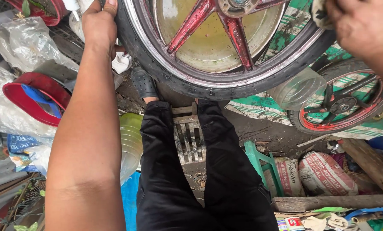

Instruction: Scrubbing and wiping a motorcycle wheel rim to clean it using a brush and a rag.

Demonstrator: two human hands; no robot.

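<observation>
The person stands over a motorcycle wheel (225, 47) with red spokes and a black tyre, which is held upright in front of the legs, its lower edge just above the black trousers (191, 179). The left hand (99, 23) is closed over the tyre's outer edge at the upper left, fingers curled across the tread, the bare forearm running down the left of the view. The right hand (362, 25) sits at the upper right, against the wheel's rim, and presses a pale rag (320, 15) there; whether its fingers are clenched around the rag cannot be told, since most of the hand is cut off by the frame.

Below the wheel, between the feet, a small wooden slatted stand (189, 137) lies on the dirt ground. A second wheel (343, 105) with a red rim rests flat to the right on a green striped sheet (251, 109), with a clear plastic jar (296, 90) just beside it. To the left lie a red basin (33, 100), crumpled clear plastic and a large clear water bottle (129, 143). At the lower right are filled sacks (324, 173) and a green plastic stool (264, 164).
</observation>
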